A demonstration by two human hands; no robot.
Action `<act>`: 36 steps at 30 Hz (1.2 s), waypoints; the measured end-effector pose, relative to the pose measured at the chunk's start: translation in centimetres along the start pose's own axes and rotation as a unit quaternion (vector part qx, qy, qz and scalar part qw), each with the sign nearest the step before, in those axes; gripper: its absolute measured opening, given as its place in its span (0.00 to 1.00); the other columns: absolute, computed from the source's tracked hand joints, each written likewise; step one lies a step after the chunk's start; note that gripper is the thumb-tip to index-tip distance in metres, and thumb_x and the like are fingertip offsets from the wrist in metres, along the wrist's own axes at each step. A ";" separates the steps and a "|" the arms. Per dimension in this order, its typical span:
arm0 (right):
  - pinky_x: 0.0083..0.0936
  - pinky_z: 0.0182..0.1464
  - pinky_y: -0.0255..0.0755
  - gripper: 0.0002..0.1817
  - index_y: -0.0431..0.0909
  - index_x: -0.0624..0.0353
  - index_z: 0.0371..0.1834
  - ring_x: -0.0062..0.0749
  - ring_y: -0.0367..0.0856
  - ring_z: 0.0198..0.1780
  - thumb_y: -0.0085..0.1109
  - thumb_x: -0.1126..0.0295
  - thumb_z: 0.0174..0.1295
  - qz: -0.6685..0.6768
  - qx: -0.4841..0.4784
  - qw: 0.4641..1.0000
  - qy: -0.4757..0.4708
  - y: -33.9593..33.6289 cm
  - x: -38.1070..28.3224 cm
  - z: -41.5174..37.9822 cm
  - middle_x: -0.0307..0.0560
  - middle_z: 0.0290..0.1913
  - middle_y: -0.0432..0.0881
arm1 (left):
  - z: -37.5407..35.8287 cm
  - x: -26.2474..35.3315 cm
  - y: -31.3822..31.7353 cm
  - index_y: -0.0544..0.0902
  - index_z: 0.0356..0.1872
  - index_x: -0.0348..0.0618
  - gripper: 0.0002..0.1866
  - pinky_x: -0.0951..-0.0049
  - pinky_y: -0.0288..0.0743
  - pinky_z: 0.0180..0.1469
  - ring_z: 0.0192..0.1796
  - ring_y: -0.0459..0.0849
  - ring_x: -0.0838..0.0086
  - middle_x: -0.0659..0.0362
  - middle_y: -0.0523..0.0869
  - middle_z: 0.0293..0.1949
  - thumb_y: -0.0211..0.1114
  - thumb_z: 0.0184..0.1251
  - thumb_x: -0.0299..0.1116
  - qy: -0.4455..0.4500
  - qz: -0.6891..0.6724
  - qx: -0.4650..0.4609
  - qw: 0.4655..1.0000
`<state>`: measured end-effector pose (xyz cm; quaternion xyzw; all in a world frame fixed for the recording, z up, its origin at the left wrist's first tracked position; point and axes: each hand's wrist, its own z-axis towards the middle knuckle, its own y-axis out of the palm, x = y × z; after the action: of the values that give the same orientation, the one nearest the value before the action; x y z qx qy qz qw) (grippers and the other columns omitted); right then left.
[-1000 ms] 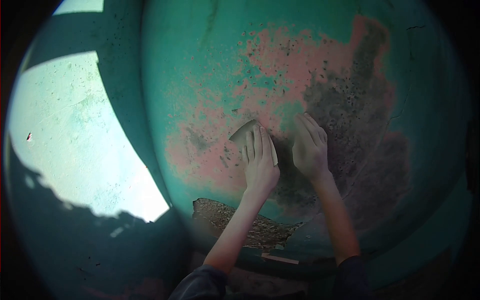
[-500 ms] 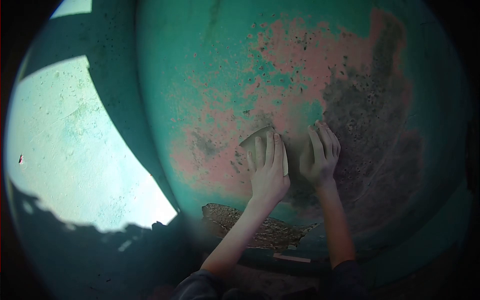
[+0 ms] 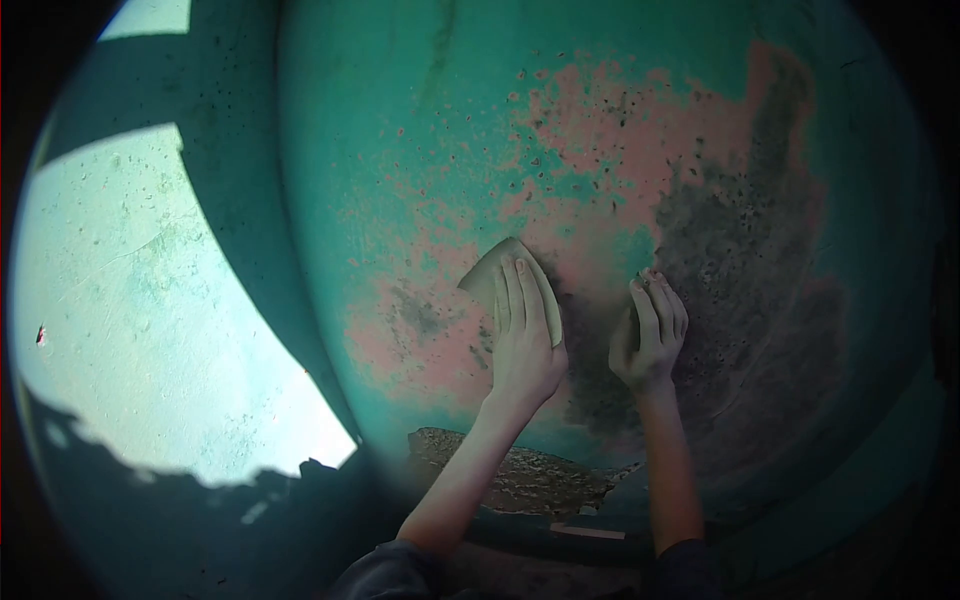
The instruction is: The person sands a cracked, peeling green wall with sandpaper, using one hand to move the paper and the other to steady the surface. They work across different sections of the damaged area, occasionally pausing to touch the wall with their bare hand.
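My left hand point(image 3: 525, 345) lies over a folded grey sheet of sandpaper point(image 3: 482, 277), pressing it against a curved green panel point(image 3: 370, 110). The sheet's pointed corner sticks out beyond the fingertips, and a pale folded edge shows at their right. Under and around it the paint is worn to pink and dark grey. A short way to the right, my right hand point(image 3: 652, 335) rests its fingertips on the panel by the large dark grey patch point(image 3: 725, 240). Its fingers are extended and slightly bent, with nothing visible in them.
Below my hands, a ragged brown broken area point(image 3: 530, 482) runs along the panel's lower edge. Near it is a small pale strip point(image 3: 588, 531). To the left, another green surface carries a bright sunlit patch point(image 3: 150, 300).
My left hand and the sandpaper have slid up and left across the panel. My right hand stays at nearly the same place on the surface. The view has shifted slightly.
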<state>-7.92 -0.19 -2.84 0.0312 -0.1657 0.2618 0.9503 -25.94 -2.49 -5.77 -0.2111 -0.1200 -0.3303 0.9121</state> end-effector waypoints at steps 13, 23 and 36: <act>0.43 0.69 0.69 0.28 0.70 0.69 0.68 0.54 0.78 0.66 0.58 0.78 0.62 -0.003 0.002 1.000 -0.017 0.3 0.2 -0.2 0.61 0.64 0.80 | -3.9 -3.7 -0.8 0.48 0.81 0.26 0.36 0.42 0.45 0.81 0.83 0.46 0.35 0.31 0.49 0.81 0.49 0.81 0.34 -0.118 0.042 0.012 0.992; 0.44 0.69 0.69 0.27 0.71 0.69 0.67 0.54 0.77 0.67 0.57 0.78 0.62 0.008 -0.001 1.000 -0.023 0.5 0.3 -0.3 0.60 0.64 0.79 | -0.8 -6.5 -2.6 0.45 0.83 0.33 0.34 0.40 0.40 0.81 0.84 0.40 0.38 0.35 0.45 0.83 0.45 0.84 0.36 -0.155 -0.004 0.038 0.987; 0.44 0.70 0.69 0.27 0.71 0.70 0.68 0.53 0.75 0.69 0.57 0.75 0.65 -0.004 -0.007 0.999 -0.031 0.7 0.1 -0.3 0.60 0.67 0.78 | -7.6 -7.0 0.2 0.47 0.83 0.34 0.35 0.39 0.45 0.80 0.83 0.44 0.35 0.36 0.48 0.82 0.47 0.83 0.37 -0.175 -0.041 0.035 0.983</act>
<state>-8.13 0.47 -3.10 0.0328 -0.1967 0.2559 0.9459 -30.48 -1.97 -15.01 -0.2285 -0.2975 -0.3207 0.8697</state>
